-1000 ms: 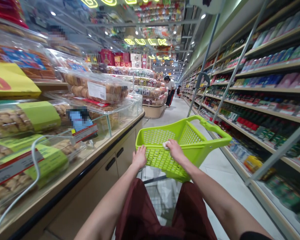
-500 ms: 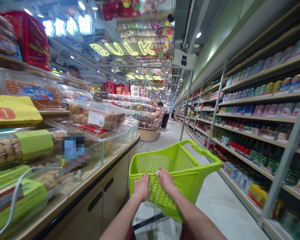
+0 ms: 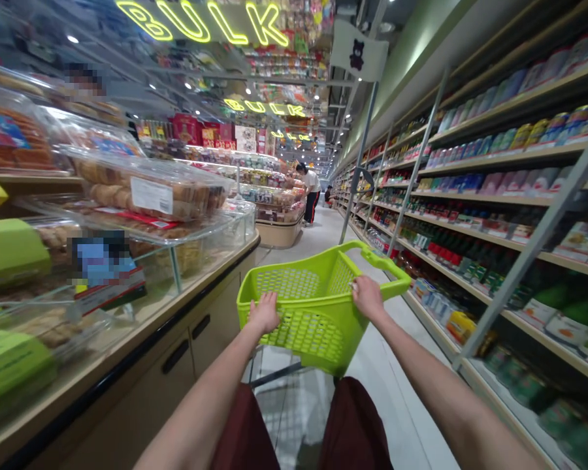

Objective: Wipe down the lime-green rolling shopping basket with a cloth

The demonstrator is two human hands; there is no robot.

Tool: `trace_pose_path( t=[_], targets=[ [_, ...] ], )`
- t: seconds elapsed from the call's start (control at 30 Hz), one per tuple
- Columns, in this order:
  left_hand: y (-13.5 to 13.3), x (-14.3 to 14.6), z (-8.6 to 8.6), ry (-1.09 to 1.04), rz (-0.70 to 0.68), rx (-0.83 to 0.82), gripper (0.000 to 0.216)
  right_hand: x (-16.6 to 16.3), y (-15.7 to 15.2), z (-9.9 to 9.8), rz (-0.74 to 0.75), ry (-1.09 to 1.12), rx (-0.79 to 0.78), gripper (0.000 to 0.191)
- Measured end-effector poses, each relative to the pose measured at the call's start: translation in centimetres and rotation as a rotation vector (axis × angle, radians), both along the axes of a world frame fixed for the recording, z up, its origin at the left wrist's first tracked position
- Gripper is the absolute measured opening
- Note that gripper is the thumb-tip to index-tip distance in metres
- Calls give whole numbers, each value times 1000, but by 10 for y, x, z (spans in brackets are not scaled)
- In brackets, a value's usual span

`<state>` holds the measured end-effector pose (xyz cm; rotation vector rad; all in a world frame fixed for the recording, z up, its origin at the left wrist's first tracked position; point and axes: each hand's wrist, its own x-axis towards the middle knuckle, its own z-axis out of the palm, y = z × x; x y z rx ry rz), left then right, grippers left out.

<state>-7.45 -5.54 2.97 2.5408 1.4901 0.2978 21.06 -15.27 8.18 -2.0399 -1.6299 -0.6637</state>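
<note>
Pale, glossy floor tiles [image 3: 392, 385] are running down a long aisle and reflecting the light. On the right, tall beige shelves [image 3: 500, 160] with slanting grey metal posts [image 3: 526, 254] are receding into the distance, while a smooth pale green wall band [image 3: 421, 55] is gleaming above. On the left, a light wood-coloured counter [image 3: 215, 307] with recessed black handles [image 3: 200, 326] is carrying a low clear glass partition [image 3: 174, 267]. Beyond it, a rounded beige tiered display island [image 3: 277, 236] is standing. Yellow neon "BULK" signs [image 3: 206, 23] are glowing, small round white ceiling lamps [image 3: 72, 39] are shining, and a white bear-printed flag [image 3: 372, 59] is hanging from a slim grey pole [image 3: 363, 140].
</note>
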Motion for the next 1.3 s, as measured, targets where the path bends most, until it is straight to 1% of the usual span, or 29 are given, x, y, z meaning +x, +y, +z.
trace_pose_path(
  t=[0.07, 0.13, 0.2, 0.23, 0.27, 0.33, 0.43, 0.5, 0.53, 0.57, 0.6, 0.63, 0.73, 0.77, 0.8, 0.87, 1.0, 1.07, 1.13, 1.2, 1.27, 1.3],
  targets=[
    [2, 4, -8, 42, -7, -13, 75, -19, 4, -15, 117, -72, -61, 32],
    [1, 4, -17, 80, -1, 22, 77, -34, 7, -24, 243, -179, -126, 35],
    [-1, 3, -22, 110, 2, 60, 79, -34, 7, -24, 302, -244, -162, 35],
    [-2, 1, -22, 121, 1, 67, 79, -27, 4, -20, 304, -247, -163, 37],
    [-3, 0, -22, 130, -2, 69, 79, -16, -1, -15, 287, -235, -149, 39],
    [-4, -1, -21, 137, -4, 75, 78, 15, -14, -1, 205, -196, -85, 41],
    [-6, -1, -20, 141, 4, 76, 78, 61, -36, 17, -10, -145, 66, 35],
    [-6, -1, -20, 147, 10, 72, 78, 73, -43, 21, -133, -107, 163, 31],
    [-6, -1, -20, 150, 13, 71, 78, 70, -43, 19, -155, -92, 200, 31],
    [-6, -1, -21, 154, 16, 69, 78, 62, -41, 15, -140, -84, 220, 31],
    [-5, -1, -21, 158, 17, 68, 78, 50, -36, 9, -84, -89, 217, 32],
    [-4, -1, -21, 161, 18, 68, 78, 35, -31, 1, 6, -108, 191, 33],
    [-3, -3, -21, 168, 18, 72, 78, -5, -15, -17, 332, -226, 56, 32],
    [-2, -3, -21, 169, 18, 75, 78, -10, -13, -19, 391, -257, 40, 31],
    [-2, -4, -21, 169, 19, 78, 78, -9, -14, -19, 407, -272, 50, 30],
    [-3, -5, -22, 169, 22, 84, 77, 9, -22, -12, 341, -256, 124, 31],
    [-3, -4, -24, 155, 40, 91, 76, 73, -54, 15, 81, -152, 308, 30],
    [-3, -3, -25, 131, 51, 85, 76, 86, -64, 21, 15, -92, 378, 32],
    [-5, 1, -23, 82, 81, 51, 74, 75, -66, 19, 55, -17, 413, 33],
    [-12, 9, -16, -32, 113, 24, 70, 45, -60, 11, 174, 101, 417, 32],
    [-27, 24, -4, -255, 83, 31, 62, 5, -51, 1, 298, 281, 422, 30],
    [-36, 34, 3, -410, 28, 35, 57, -16, -48, -3, 338, 395, 432, 29]
  ],
)
